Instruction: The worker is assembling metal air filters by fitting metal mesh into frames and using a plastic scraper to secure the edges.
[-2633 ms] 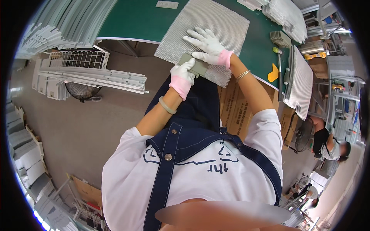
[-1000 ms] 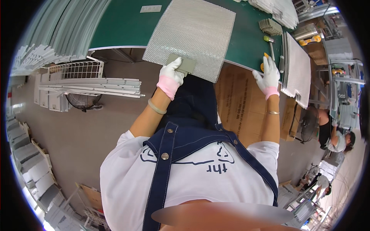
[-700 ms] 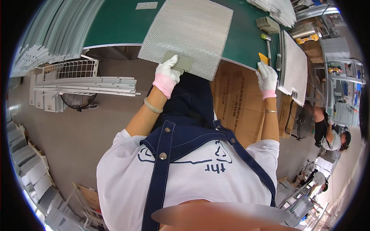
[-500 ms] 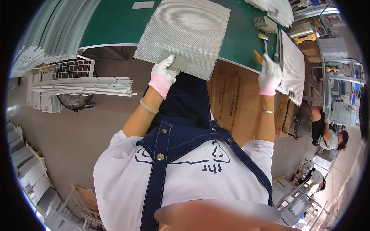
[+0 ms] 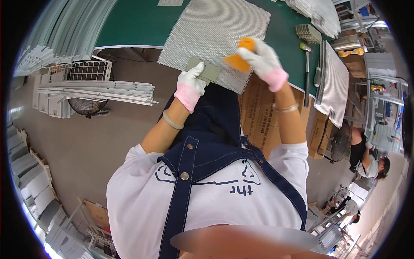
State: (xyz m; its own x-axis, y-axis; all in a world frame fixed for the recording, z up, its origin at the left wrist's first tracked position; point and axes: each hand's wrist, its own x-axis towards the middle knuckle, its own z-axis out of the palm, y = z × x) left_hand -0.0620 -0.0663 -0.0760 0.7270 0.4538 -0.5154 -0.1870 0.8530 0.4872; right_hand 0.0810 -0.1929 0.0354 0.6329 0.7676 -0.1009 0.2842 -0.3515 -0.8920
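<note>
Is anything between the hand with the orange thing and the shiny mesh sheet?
Nothing visible is. The right hand holds the orange tool right over the mesh sheet, near its front edge.

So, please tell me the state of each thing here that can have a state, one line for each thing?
Mesh sheet: flat on the green table, near edge overhanging.
Grey pad: pinched on the sheet's edge by the left hand.
Orange scraper: gripped in the right hand, over the sheet.
Hammer: lying on the table, untouched.
</note>
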